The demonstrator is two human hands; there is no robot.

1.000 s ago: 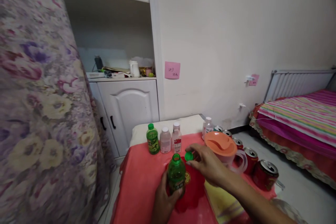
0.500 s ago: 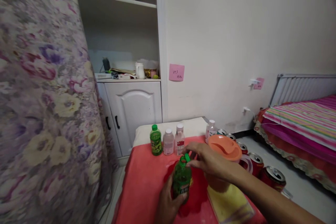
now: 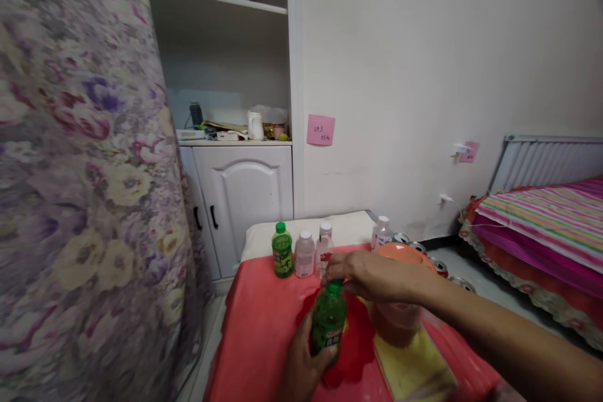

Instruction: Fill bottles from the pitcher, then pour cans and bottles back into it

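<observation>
Wrapped around the body of a green plastic bottle (image 3: 328,314), my left hand (image 3: 304,358) keeps it upright above a red scalloped tray (image 3: 360,352). From above, my right hand (image 3: 362,273) has its fingers closed on the green bottle cap (image 3: 334,287), which sits at the bottle's mouth. Whether the threads have caught cannot be seen. Behind my right forearm stands a clear pitcher with an orange lid (image 3: 405,254), partly covered by the arm. A folded yellow cloth (image 3: 414,364) lies by the pitcher's base.
Behind the hands stand another green bottle (image 3: 282,251) and two clear white-capped bottles, one a plain bottle (image 3: 304,255), the other a red-labelled bottle (image 3: 325,242). A further white-capped bottle (image 3: 381,232) and several cans (image 3: 438,267) line the right side. A floral curtain (image 3: 94,201) hangs left.
My right hand has brought the cap from a tilted position beside the bottle's mouth down onto it. My right forearm now hides more of the pitcher and cans. The view has shifted slightly.
</observation>
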